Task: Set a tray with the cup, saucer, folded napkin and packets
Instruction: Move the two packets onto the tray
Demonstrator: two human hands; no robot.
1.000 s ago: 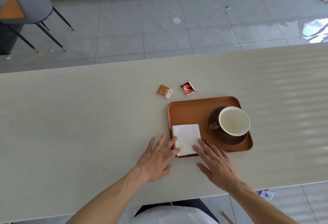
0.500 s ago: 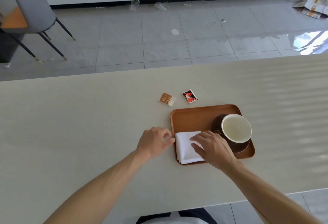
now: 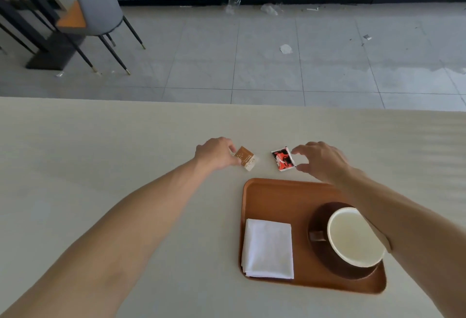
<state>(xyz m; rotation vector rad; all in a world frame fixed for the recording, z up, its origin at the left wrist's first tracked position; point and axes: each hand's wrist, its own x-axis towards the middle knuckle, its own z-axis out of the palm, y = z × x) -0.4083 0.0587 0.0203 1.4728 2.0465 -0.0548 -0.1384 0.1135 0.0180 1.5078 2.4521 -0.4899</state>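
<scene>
A brown wooden tray lies on the pale table. On its left part rests a folded white napkin; on its right part a white-lined cup stands on a dark brown saucer. Just beyond the tray, two packets lie on the table: a brown packet and a red-and-black packet. My left hand pinches the brown packet's left end between thumb and fingers. My right hand reaches over the tray, its thumb and forefinger spread at the red packet's right edge.
The table's far edge runs across the view, with a grey tiled floor behind it. A grey chair stands at the far left. Scraps of litter lie on the floor near white cabinets.
Both hands have left the napkin and moved forward past the tray to the two packets. The napkin now lies flat on the tray. The camera has come closer.
</scene>
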